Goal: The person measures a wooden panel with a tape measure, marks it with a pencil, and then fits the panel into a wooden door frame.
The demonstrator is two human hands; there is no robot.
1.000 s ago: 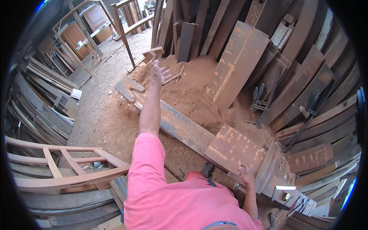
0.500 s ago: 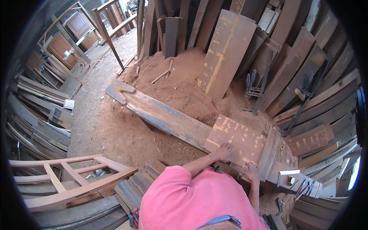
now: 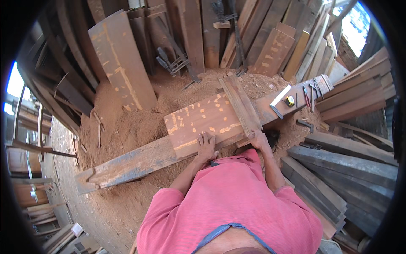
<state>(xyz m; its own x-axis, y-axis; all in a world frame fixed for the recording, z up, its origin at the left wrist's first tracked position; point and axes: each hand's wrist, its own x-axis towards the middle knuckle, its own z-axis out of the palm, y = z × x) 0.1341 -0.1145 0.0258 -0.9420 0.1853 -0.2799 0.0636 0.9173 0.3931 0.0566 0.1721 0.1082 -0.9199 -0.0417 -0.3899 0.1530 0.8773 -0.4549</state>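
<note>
My left hand [image 3: 206,147] lies with fingers spread on a reddish board [image 3: 196,120] marked with light filler patches. My right hand [image 3: 256,139] has its fingers curled round the near end of a narrower plank [image 3: 240,101] lying crosswise at that board's right end. Both pieces rest on a long weathered beam [image 3: 127,167] with grey-blue stains. On the beam's right part lie a square [image 3: 280,96], a yellow tape measure [image 3: 290,100] and several thin tools [image 3: 306,95].
Sawdust [image 3: 105,131] heaps around the beam. Boards [image 3: 120,63] lean behind it, with clamps [image 3: 169,63] among them. Dark timbers [image 3: 338,169] lie stacked at the right, and more planks [image 3: 357,89] stand beyond the tools. A narrow path [image 3: 63,199] runs along the left.
My left arm, outstretched earlier, has come down onto the patched board. My right hand has moved to the crosswise plank's end. The view has swung to the right, toward the leaning boards.
</note>
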